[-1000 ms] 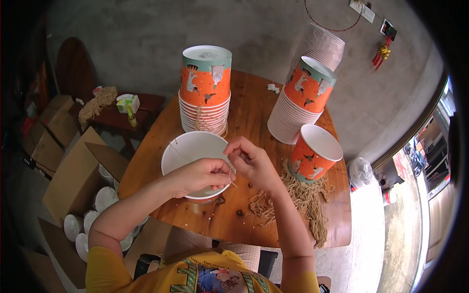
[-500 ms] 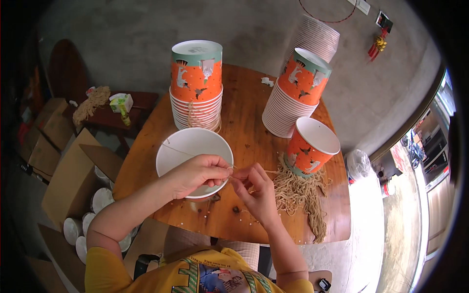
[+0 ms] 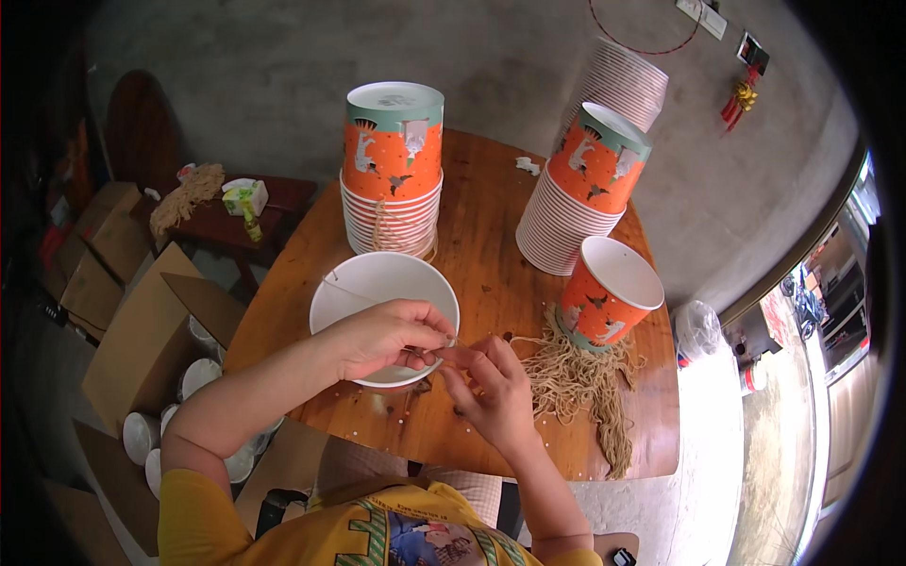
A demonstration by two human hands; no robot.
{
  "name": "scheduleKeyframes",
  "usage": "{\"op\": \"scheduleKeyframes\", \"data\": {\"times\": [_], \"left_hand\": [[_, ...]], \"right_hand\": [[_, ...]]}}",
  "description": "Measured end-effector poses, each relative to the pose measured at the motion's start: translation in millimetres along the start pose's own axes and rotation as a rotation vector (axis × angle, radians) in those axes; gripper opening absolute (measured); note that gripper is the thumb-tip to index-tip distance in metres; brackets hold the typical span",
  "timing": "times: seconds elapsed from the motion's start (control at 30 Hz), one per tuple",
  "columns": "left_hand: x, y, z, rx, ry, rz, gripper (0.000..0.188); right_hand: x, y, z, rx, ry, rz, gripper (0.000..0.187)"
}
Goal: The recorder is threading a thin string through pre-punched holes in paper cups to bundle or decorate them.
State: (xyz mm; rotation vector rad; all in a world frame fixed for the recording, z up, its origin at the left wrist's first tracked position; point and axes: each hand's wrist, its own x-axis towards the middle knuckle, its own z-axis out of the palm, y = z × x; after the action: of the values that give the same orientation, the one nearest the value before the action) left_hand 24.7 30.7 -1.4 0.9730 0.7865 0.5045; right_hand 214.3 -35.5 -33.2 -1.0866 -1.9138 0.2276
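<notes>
A paper bucket (image 3: pixel 377 275) with a white inside stands at the table's near middle. Above its near right rim, my left hand (image 3: pixel 394 338) pinches a thin beige string (image 3: pixel 347 290), which trails across the bucket to its far left wall. My right hand (image 3: pixel 495 391) meets it there, fingertips closed on the same string; the exact crossing of the strands is too small to make out. To the right, an orange paper bucket (image 3: pixel 609 300) stands upright on a tangled bundle of beige strings (image 3: pixel 566 385).
Upside-down orange and green buckets form a stack (image 3: pixel 394 151) at the back left and another (image 3: pixel 590 174) at the back right. Behind stands a clear plastic stack (image 3: pixel 623 85). An open cardboard box (image 3: pixel 132 349) with white containers sits left of the wooden table (image 3: pixel 477 236).
My right hand's fingers have shifted slightly left, closer against the left fingertips. Both hands stay over the bucket's near rim, and the whole view has shifted a little.
</notes>
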Motion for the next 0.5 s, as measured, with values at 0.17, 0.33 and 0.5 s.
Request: {"op": "scheduleKeyframes", "data": {"times": [0.17,0.33,0.5], "left_hand": [[-5,0,0,0.014,-0.024,0.081,0.018],[-9,-13,12,0.566,0.165,0.435,0.016],[-18,-6,23,0.835,0.241,0.580,0.016]], "right_hand": [[0,5,-1,0.095,-0.043,0.058,0.020],[2,9,2,0.342,-0.046,0.367,0.010],[6,3,10,0.318,-0.004,0.353,0.013]]}}
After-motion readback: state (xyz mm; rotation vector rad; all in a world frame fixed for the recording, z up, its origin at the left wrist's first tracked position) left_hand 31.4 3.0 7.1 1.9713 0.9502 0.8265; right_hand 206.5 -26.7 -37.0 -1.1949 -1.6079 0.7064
